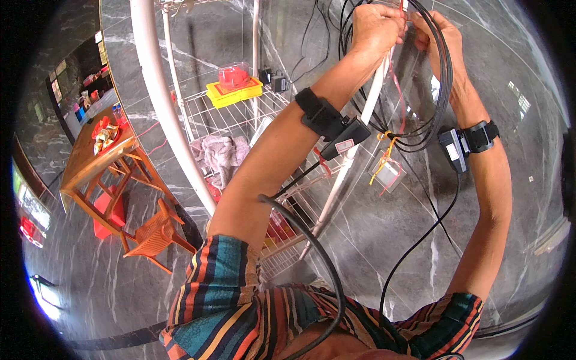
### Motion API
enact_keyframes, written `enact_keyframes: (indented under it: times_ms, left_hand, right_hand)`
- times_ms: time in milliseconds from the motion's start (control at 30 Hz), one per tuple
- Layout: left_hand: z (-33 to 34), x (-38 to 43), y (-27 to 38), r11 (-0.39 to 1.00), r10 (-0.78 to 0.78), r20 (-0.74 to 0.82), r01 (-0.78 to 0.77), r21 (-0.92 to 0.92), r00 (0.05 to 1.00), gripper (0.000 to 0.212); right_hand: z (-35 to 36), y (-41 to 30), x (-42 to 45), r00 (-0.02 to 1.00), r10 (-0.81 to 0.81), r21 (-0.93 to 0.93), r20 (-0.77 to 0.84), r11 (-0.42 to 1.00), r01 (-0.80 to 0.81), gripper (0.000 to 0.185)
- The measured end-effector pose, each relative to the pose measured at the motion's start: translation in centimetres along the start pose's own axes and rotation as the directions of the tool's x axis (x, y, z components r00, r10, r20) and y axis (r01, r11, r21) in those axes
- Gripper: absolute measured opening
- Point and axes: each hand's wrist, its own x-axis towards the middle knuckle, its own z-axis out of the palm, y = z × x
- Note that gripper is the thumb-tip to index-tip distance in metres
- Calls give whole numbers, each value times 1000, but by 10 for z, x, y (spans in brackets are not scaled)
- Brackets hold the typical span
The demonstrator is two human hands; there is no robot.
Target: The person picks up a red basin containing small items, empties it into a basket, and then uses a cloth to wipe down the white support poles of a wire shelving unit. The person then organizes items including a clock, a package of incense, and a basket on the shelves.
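Note:
Both of my hands are raised near the top edge, at the upper end of a white rack post (377, 87). My left hand (379, 26) has its fingertips pinched on a thin red string (397, 83) beside the post. Close on the right, my right hand (438, 33) has bent fingers near the same string; a coil of black cable (445, 85) crosses in front of it, and what its fingertips hold is hidden. A yellow tie (388, 150) goes around the lower part of the coil. A pale wall plate (390, 176) shows behind the tie.
A white wire rack (198, 118) holds a yellow box (234, 95), a clear tub with red contents (234, 75), black power adapters (279, 83) and a fluffy cloth (221, 153). A wooden table (96, 146) and orange chair (155, 231) stand left. Black cables run from my forearm devices.

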Motion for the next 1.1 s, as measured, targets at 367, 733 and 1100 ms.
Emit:
enact_keyframes:
  times_ms: [367, 733, 1100]
  left_hand:
    - [-5, 2, -7, 997, -39, 53, 42, -60, 998, 11]
    - [-10, 3, -3, 999, -44, 80, 45, -5, 996, 11]
    - [-10, 4, 1, 985, -3, -21, 6, 174, 1000, 11]
  right_hand:
    - [-18, -2, 10, 989, 94, -131, 117, 988, -79, 30]
    - [-12, -25, 11, 982, 184, 230, 35, 955, -187, 17]
    - [-24, -44, 16, 936, 254, 13, 245, 964, -265, 12]
